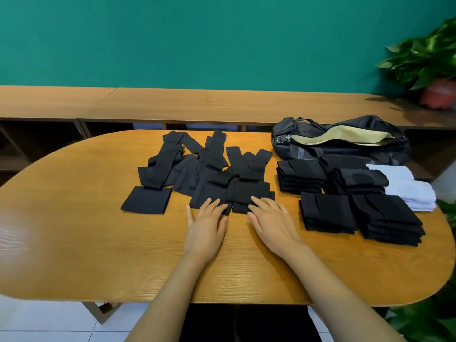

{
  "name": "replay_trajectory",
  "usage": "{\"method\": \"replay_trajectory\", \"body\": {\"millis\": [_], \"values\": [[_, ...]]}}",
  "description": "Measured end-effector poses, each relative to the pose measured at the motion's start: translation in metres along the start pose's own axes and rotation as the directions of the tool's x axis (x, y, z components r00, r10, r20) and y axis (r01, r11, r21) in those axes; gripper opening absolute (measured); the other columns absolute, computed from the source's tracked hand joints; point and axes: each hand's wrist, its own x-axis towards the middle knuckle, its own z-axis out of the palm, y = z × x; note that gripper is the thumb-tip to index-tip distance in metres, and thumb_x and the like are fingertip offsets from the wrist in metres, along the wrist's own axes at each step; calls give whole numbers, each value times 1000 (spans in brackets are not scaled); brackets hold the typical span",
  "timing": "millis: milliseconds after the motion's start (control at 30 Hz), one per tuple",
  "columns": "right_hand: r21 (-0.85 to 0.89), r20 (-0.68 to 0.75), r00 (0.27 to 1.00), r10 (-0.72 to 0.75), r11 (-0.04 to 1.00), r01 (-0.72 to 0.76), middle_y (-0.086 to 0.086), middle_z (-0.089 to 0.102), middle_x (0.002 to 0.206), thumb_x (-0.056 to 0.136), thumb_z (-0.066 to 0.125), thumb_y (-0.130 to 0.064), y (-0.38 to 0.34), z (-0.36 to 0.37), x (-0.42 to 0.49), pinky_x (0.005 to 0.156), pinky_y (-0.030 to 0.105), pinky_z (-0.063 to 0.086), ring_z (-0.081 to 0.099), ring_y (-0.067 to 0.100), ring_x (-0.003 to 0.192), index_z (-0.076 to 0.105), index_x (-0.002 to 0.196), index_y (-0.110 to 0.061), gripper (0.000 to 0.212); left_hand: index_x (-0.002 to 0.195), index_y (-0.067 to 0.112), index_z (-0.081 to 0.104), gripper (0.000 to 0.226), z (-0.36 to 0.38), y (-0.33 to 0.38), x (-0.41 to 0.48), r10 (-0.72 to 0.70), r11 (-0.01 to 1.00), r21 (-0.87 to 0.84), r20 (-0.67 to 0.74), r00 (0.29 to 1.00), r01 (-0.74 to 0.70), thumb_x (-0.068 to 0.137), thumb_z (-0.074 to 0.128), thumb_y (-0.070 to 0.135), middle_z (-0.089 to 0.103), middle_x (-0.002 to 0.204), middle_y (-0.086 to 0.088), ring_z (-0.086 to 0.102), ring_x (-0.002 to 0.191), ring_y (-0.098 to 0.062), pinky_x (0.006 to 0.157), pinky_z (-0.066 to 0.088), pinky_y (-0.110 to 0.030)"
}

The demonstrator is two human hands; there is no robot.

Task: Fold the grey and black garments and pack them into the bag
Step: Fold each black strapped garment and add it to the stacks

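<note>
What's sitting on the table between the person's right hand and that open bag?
Folded black garment stacks fill that stretch between the right hand and the bag, as the head view shows.

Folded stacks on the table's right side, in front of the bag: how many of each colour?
Black folded stacks: 4
White folded stacks: 2
Total: 6

The bag (350, 123) is partly hidden behind folded stacks (302, 175), its inside unseen.
</note>
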Motion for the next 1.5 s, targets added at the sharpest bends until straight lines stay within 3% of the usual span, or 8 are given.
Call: {"method": "replay_trajectory", "body": {"millis": [267,433,633,900,1100,1233,1333,1500], "values": [[-12,-285,955,-83,997,82,-1,49,145,101,21,-43,-1,-10,-14,120,36,15,34,13,141,54,136,-12,57,148,28,35,54,-1,0,-1,5,1000,6,-6,1000,-5,99,40,50,31,156,10,11,147,-5,118,-13,-51],[-19,-321,926,-199,979,203,-6,59,134,101,34,-42,0,-11,-55,120,41,15,44,9,132,64,125,-17,46,152,25,24,86,-9,1,-9,80,969,-219,-173,982,-117,83,68,49,33,153,7,22,144,-8,121,-4,-44],[105,-340,902,-266,943,317,-13,63,125,100,42,-39,7,7,-86,118,46,20,52,3,122,71,113,-23,35,104,31,71,22,-10,-8,-46,379,905,-86,-285,880,-417,89,59,42,65,110,18,53,113,-3,118,14,-43],[165,-335,919,-209,947,276,-12,65,118,92,63,-22,2,14,-89,115,37,24,54,3,114,67,99,-26,9,100,30,72,22,-5,-8,-65,310,927,-130,-257,915,-351,88,57,43,67,99,19,56,102,-3,111,24,-38],[278,-338,939,61,960,38,-4,67,113,83,74,-20,4,12,-90,107,33,35,59,13,109,64,113,-19,32,102,28,73,22,-6,-10,-64,267,929,-200,-222,938,-312,84,65,39,68,99,19,54,103,-4,105,30,-42],[252,-332,942,38,966,50,-7,69,108,84,73,-21,5,12,-87,101,35,39,59,15,104,70,109,-22,25,110,26,72,30,-7,-9,-63,255,938,-185,-197,947,-292,81,73,35,66,108,17,49,109,-7,99,26,-33],[300,-312,949,49,953,50,-11,64,112,89,65,-40,6,9,-89,106,40,36,50,8,112,68,115,-26,30,108,27,73,24,-6,-8,-62,293,942,-107,-196,936,-317,85,71,31,65,114,16,49,112,-9,100,21,-29],[297,-99,994,56,955,-24,-16,33,153,86,-4,-75,8,0,-72,121,38,-2,12,5,146,38,147,-29,88,106,26,73,20,-3,-12,-60,257,947,-140,-213,942,-290,87,70,22,68,115,13,53,119,-9,109,22,-36]]}}
